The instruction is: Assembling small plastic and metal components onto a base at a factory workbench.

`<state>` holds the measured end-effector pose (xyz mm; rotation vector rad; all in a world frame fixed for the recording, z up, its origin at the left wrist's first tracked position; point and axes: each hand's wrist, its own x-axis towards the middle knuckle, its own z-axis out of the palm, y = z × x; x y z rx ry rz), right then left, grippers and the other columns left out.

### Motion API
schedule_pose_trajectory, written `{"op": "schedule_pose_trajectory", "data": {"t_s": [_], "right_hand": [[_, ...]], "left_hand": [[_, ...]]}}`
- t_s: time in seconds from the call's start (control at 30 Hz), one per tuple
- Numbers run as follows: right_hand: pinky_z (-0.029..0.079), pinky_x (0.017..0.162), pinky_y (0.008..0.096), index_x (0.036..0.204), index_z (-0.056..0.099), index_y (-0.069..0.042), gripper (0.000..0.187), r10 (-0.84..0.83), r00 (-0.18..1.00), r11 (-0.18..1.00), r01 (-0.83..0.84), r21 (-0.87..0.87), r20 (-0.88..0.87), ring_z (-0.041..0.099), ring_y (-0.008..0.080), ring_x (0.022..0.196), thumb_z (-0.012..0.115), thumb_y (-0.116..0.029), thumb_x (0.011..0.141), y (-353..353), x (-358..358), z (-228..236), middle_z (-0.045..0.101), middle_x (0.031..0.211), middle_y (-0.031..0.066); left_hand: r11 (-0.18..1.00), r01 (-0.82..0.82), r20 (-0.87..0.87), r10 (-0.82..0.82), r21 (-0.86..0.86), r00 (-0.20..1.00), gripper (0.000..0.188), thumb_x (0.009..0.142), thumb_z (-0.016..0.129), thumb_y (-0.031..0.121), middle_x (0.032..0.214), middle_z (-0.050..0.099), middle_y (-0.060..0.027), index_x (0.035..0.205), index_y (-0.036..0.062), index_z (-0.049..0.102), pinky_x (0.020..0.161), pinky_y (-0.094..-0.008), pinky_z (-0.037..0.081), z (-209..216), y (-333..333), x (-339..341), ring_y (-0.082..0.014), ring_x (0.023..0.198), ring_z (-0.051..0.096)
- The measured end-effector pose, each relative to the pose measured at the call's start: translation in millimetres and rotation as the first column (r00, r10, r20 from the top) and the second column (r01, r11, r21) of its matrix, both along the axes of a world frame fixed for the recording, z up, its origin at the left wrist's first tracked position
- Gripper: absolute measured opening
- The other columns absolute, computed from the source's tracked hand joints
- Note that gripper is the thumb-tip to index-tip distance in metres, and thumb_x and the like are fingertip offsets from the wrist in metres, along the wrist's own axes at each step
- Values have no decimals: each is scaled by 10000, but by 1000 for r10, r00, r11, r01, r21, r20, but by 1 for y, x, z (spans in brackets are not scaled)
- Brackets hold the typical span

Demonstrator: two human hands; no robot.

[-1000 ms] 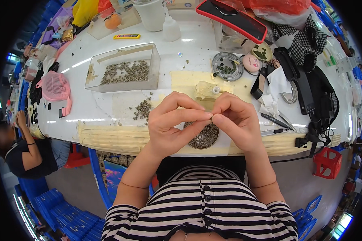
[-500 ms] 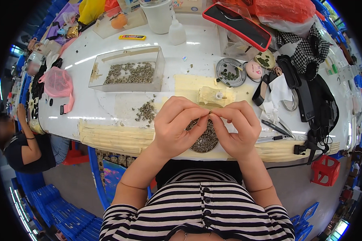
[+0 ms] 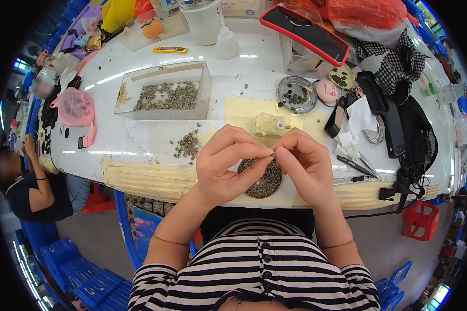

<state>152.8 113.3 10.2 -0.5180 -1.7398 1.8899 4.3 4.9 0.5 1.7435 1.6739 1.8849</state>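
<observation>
Both hands were raised over the near edge of the table, fingertips meeting. The left hand (image 3: 228,166) was closed to a thumb-and-index pinch, the other fingers bent; the right hand (image 3: 308,168) mirrored it, thumb and index brought together at the same spot. Between the two pinches sat a tiny piece (image 3: 273,153), too small for its form to be made out. Directly below, partly covered by the left fingers, stood a round dish (image 3: 262,197) filled with small grey pieces (image 3: 267,182). A loose pile (image 3: 187,146) of similar pieces lay on the white tabletop to the left, and a clear rectangular box (image 3: 203,96) behind it held more. Beyond the hands was a tape-covered block (image 3: 267,126); farther right, a round metal tin (image 3: 282,99) contained dark green bits. Black tweezers (image 3: 354,164) lay right of the right hand.
</observation>
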Motion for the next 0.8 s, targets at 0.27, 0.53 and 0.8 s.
{"op": "schedule_pose_trajectory", "data": {"t_s": [0.27,0.53,0.8], "right_hand": [[439,568,225,885,683,13,48,-185,975,819,223,529,-124,556,100,645,699,21,840,-2,-7,-4,614,797,60],[435,583,231,861,658,16,32,-122,986,900,158,406,-115,540,107,641,688,6,855,1,-4,-7,601,783,55],[440,609,232,876,643,26,35,-46,993,967,72,246,-109,544,99,671,652,-1,896,0,-2,-5,590,807,56]], "left_hand": [[992,-126,-77,125,-15,989,218,680,786,-54,816,670,-63,868,42,730,628,-304,481,0,2,2,-208,730,623],[1000,-20,-66,21,17,998,250,682,790,-61,853,674,-57,904,48,745,629,-293,483,-2,2,0,-199,751,624],[993,120,88,-122,17,989,251,706,791,-69,865,678,-56,922,51,748,639,-267,490,-7,3,-3,-171,769,630]]}}
